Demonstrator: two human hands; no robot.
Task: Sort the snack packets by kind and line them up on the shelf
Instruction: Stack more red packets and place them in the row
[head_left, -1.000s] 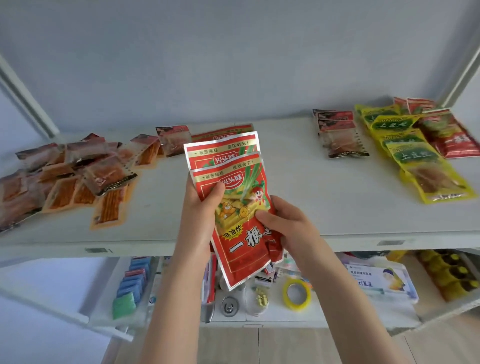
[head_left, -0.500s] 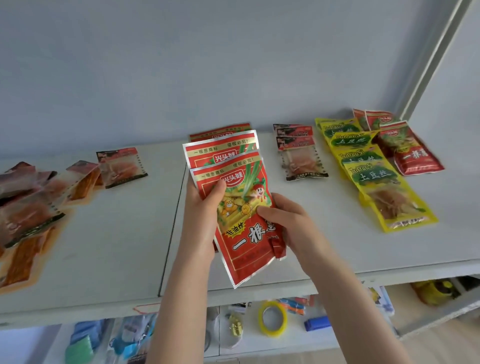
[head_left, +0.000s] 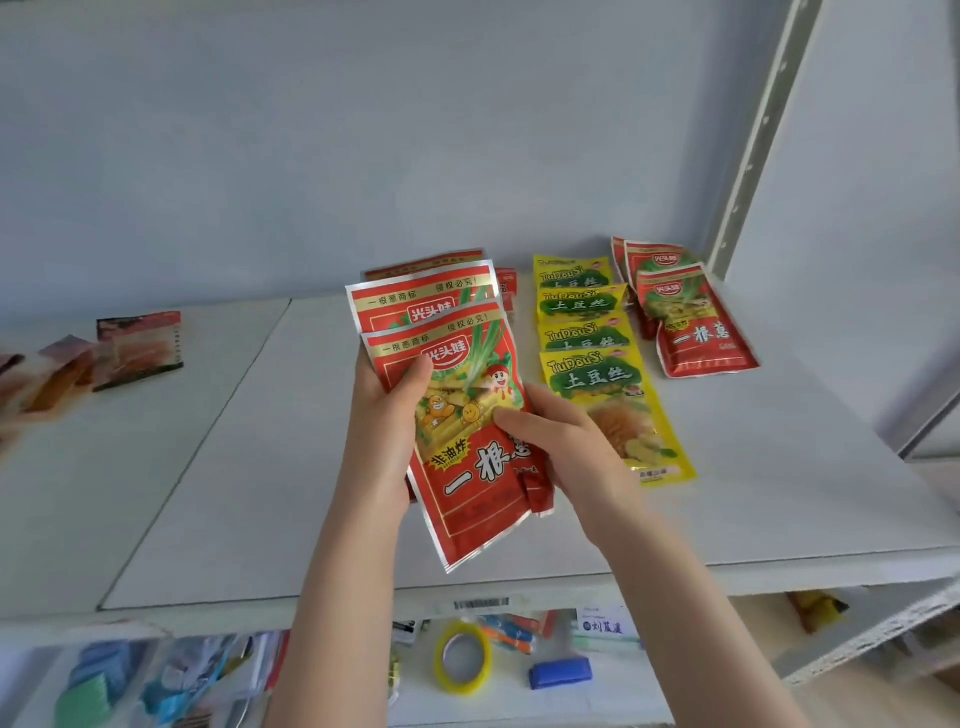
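A fanned stack of red snack packets (head_left: 467, 483) is held above the white shelf (head_left: 779, 499) by both hands. My left hand (head_left: 389, 415) grips the stack's left side, thumb on the front packet. My right hand (head_left: 561, 447) pinches its right edge. To the right lies a column of yellow packets (head_left: 597, 374), overlapping front to back. Matching red packets (head_left: 696, 332) lie at the far right near the upright. A small dark red packet (head_left: 506, 283) peeks out behind the held stack. Brownish clear packets (head_left: 137, 343) lie at the left.
A perforated grey shelf upright (head_left: 753, 135) rises at the right. The lower shelf holds a yellow tape roll (head_left: 462, 662), a blue block (head_left: 561, 673) and assorted small items. A seam (head_left: 208, 431) splits the shelf board into two panels.
The view has swung to the right: the brownish packets slid off toward the left edge and the yellow and red rows came closer to centre. Both hands keep the same hold on the red stack.
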